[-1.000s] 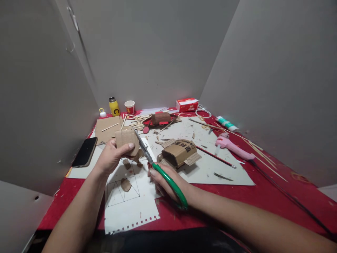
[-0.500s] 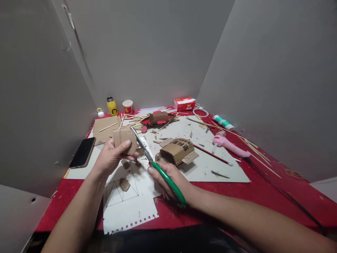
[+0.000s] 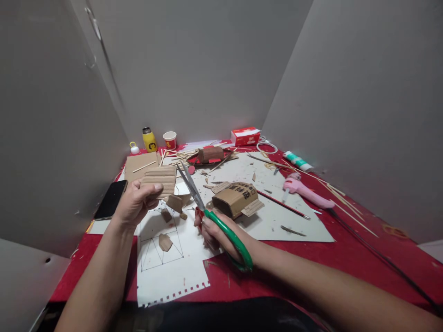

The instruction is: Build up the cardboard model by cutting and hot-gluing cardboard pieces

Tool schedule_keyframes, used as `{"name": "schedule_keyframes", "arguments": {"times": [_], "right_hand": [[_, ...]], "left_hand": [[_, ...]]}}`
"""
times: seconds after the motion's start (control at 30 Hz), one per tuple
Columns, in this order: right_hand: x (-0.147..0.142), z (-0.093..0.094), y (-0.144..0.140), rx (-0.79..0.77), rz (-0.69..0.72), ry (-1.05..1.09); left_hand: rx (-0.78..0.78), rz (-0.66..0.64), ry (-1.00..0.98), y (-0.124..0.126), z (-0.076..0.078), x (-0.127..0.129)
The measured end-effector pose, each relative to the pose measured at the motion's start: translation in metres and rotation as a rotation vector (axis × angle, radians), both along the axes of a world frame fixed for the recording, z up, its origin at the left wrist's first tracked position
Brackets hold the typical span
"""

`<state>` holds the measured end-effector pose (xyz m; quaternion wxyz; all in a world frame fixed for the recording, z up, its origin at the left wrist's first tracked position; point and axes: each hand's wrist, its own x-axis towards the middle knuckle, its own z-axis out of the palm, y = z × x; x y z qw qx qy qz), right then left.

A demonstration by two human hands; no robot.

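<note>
The left hand (image 3: 133, 205) is gripping a flat piece of corrugated cardboard (image 3: 159, 180), with the thumb pressing across its lower edge and the fingers curling underneath, and is holding it raised above the table, over the left part of the work area near the phone (image 3: 111, 199). The right hand (image 3: 216, 230) is clasping a pair of green-handled scissors (image 3: 211, 216); the fingers are wrapping through the handle loops, and the blades are standing slightly parted, pointing up and away toward the right edge of the cardboard without touching it. Below the hands a white sheet of paper (image 3: 169, 272) with pencilled triangle lines is lying on the red table (image 3: 294, 267), and small cardboard scraps (image 3: 165, 242) are resting on it. Just beyond the right hand a folded cardboard box (image 3: 235, 199) with printed characters is sitting on a grey cutting mat (image 3: 277, 216). Farther right a pink glue gun (image 3: 306, 191) is lying on the table, its dark cable trailing toward the near edge. At the back, near the wall, a yellow bottle (image 3: 150, 139), a paper cup (image 3: 170, 139) and a red tissue box (image 3: 246, 136) are standing, with thin wooden sticks (image 3: 176, 159) scattered in front of them.
</note>
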<state>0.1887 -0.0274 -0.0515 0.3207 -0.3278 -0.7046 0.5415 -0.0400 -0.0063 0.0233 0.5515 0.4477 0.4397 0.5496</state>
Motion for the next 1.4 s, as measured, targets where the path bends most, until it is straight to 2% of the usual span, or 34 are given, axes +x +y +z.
{"name": "schedule_keyframes", "arguments": {"times": [0.3,0.5,0.6,0.8,0.97,1.1,1.23,1.3,1.4], "right_hand": [[0.001,0.007,0.0,0.179,0.041,-0.079],[0.002,0.009,-0.002,0.218,0.033,-0.098],[0.002,0.013,-0.006,0.176,0.022,-0.077],[0.002,0.016,-0.01,-0.03,0.005,-0.014],[0.007,0.024,-0.007,0.011,-0.041,-0.046],[0.036,0.051,-0.008,0.055,-0.181,-0.16],[0.096,0.072,-0.008,0.221,-0.533,-0.342],[0.13,0.071,-0.007,0.32,-0.678,-0.484],[0.173,0.055,-0.004,0.324,-0.74,-0.824]], "left_hand": [[-0.039,-0.05,0.018,-0.003,0.001,0.004],[-0.042,-0.072,0.024,-0.003,0.002,0.007],[-0.045,-0.076,0.021,-0.003,0.003,0.007],[-0.033,-0.08,0.009,-0.002,0.002,0.006],[-0.015,-0.094,0.007,0.0,-0.001,0.001],[0.036,-0.075,-0.02,0.004,-0.005,0.002],[0.066,-0.033,-0.037,0.005,-0.01,0.011],[0.032,-0.047,-0.028,0.003,-0.013,0.019],[-0.01,-0.071,-0.056,-0.001,-0.017,0.031]]}}
